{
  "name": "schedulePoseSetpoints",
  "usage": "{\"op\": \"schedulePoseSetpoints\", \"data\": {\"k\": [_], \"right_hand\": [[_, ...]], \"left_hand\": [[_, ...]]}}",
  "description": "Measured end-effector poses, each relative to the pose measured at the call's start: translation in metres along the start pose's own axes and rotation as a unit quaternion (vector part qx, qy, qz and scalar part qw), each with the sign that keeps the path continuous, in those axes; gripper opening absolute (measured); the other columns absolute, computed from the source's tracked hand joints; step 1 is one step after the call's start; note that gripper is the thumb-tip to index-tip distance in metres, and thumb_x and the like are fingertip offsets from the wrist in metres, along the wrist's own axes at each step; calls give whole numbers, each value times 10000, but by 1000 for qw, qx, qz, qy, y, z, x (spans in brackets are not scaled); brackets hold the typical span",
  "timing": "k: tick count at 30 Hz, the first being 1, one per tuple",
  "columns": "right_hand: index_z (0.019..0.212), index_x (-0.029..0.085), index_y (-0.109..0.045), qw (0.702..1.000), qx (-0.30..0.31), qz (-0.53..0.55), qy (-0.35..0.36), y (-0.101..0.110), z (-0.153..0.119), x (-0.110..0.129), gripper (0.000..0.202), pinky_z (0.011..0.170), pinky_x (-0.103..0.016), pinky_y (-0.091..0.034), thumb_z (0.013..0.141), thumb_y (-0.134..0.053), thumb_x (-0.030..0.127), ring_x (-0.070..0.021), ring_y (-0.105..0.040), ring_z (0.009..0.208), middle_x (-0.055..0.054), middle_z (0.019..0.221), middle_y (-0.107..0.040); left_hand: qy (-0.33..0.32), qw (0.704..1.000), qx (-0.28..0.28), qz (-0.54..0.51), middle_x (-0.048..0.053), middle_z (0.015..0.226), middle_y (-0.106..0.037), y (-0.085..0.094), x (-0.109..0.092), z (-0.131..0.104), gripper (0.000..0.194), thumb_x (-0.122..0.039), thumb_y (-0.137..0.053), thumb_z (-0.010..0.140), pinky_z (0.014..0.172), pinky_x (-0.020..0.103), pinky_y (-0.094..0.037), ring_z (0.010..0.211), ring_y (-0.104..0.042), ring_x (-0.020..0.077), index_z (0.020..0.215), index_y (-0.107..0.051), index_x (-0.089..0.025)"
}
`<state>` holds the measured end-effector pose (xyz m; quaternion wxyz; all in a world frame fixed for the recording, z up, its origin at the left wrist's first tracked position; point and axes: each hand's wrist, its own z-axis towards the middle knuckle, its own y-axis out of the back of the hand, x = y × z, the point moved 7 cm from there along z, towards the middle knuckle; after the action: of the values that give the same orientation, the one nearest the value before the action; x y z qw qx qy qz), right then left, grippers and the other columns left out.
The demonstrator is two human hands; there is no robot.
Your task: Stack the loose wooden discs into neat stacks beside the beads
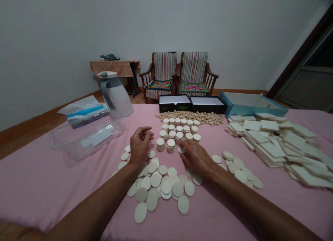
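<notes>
My right hand is closed around a short stack of round wooden discs, at the front right of the standing stacks. To the left, my left hand hovers with loosely curled fingers, slightly apart, and nothing visible in them. Several neat disc stacks stand in rows between and beyond both hands. Loose pale discs lie scattered and overlapping below the hands. More loose discs are spread to the right of my right forearm, partly hidden by it.
Small wooden beads lie behind the stacks, before two black boxes. Square wooden tiles are heaped at right near a blue box. At left are a jug, a tissue pack and clear plastic trays.
</notes>
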<state>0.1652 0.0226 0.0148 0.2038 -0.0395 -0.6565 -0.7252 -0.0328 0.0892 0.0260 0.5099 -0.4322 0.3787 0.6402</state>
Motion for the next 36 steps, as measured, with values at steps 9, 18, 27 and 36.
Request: {"op": "schedulePoseSetpoints", "data": {"k": [9, 18, 27, 36], "right_hand": [[1071, 175, -513, 999, -24, 39, 13, -4, 2, 0, 250, 752, -290, -397, 824, -479, 158, -198, -517, 937, -105, 1056, -569], [1083, 188, -522, 997, -29, 68, 26, 8, -1, -1, 305, 730, -275, -391, 783, -518, 128, -178, -517, 887, -84, 1030, -573], [936, 193, -599, 982, 148, 94, 76, 24, -34, -6, 245, 677, -261, -384, 702, -568, 128, -167, -535, 807, -42, 912, -608], [913, 159, -591, 985, 128, -86, 79, 18, -44, 26, 160, 663, -328, -362, 779, -506, 185, -226, -542, 804, -117, 921, -598]], "left_hand": [[9, 1000, 0, 0, 25, 747, -645, 0, 0, 0, 231, -250, -562, 741, 617, 245, -485, 640, -596, 127, 939, -619, -147], [10, 1000, 4, -3, 20, 755, -646, 0, 0, 0, 233, -246, -566, 739, 613, 234, -472, 628, -585, 114, 942, -621, -146], [14, 1000, -2, 1, 25, 750, -642, -1, -1, -1, 240, -254, -576, 731, 585, 230, -469, 629, -585, 123, 939, -625, -146], [10, 1000, 2, 0, 18, 745, -642, 0, 0, 0, 223, -244, -572, 740, 604, 232, -478, 623, -582, 114, 933, -627, -146]]}}
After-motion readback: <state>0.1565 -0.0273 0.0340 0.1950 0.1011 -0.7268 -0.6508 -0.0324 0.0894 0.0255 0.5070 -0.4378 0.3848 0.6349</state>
